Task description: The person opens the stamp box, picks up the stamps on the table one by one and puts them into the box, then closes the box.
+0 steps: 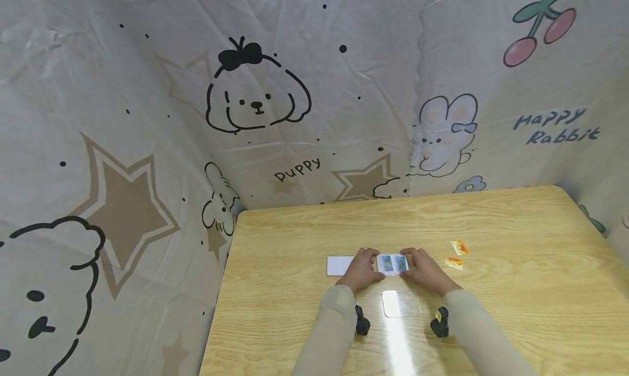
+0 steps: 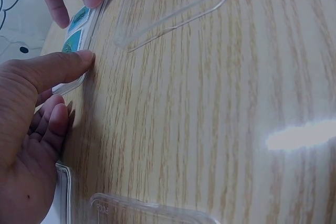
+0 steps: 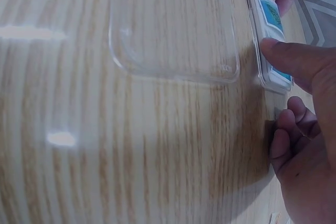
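A flat clear plastic case (image 1: pixel 392 263) with two blue picture cards inside lies on the table between both hands. At its left end my left hand (image 1: pixel 362 269) grips it, thumb on the near edge and fingertips at the far edge. My right hand (image 1: pixel 425 269) holds the right end in the same way. In the right wrist view the thumb (image 3: pixel 278 53) presses the rim of the case. Left of it, partly behind the left hand, lies a white flat case (image 1: pixel 339 266). A transparent lid (image 1: pixel 400 304) rests nearer to me.
Two small orange cards (image 1: pixel 459 248) lie on the wooden table (image 1: pixel 285 321) to the right of the right hand. Printed cloth (image 1: pixel 314 92) hangs behind the table's back edge and along its left side. Black wrist devices (image 1: pixel 362 321) sit under both forearms.
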Action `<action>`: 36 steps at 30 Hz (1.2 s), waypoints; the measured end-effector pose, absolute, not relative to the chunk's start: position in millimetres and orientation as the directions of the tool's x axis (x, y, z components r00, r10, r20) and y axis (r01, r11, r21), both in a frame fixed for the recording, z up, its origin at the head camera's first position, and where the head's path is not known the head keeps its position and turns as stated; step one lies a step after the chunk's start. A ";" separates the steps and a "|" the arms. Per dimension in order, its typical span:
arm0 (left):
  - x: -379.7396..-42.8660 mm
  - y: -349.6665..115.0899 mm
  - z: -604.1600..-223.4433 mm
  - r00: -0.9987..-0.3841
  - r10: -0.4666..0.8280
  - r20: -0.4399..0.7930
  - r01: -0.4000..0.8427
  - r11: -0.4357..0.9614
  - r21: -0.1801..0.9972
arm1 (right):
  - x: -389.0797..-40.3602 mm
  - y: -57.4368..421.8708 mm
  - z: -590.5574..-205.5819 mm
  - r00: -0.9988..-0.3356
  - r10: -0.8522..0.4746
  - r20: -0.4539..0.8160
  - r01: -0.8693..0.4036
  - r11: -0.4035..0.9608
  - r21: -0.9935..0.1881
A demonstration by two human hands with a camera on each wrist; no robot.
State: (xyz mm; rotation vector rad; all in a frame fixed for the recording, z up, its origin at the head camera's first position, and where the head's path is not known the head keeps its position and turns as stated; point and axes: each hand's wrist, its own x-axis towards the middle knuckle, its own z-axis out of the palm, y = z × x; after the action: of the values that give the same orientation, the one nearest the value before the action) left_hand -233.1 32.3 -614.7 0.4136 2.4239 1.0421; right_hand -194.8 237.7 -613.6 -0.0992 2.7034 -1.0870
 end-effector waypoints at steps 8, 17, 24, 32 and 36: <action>-232.1 33.8 -615.0 -0.845 0.450 -0.290 0.093 0.657 0.748 | -194.1 242.5 -617.6 -0.972 -0.152 -0.179 0.014 0.722 -0.692; -232.1 34.2 -615.1 -0.844 0.451 -0.289 0.093 0.654 0.751 | -184.7 246.4 -617.5 -0.970 -0.159 -0.184 0.020 0.702 -0.712; -232.9 33.4 -616.1 -0.847 0.447 -0.289 0.099 0.667 0.739 | -166.0 246.5 -610.2 -0.963 -0.226 -0.147 -0.053 0.694 -0.718; -231.6 32.7 -612.5 -0.843 0.456 -0.285 0.106 0.660 0.743 | -142.2 245.8 -610.9 -0.941 -0.317 -0.121 -0.144 0.697 -0.703; -231.9 32.5 -614.7 -0.845 0.456 -0.279 0.110 0.660 0.743 | -135.7 243.8 -612.7 -0.939 -0.323 -0.121 -0.161 0.719 -0.676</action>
State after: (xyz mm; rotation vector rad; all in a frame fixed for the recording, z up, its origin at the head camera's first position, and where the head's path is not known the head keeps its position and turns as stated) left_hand -231.9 32.5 -614.7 0.4421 2.4305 1.0468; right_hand -135.7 243.8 -612.7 -0.3856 2.6943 -1.0279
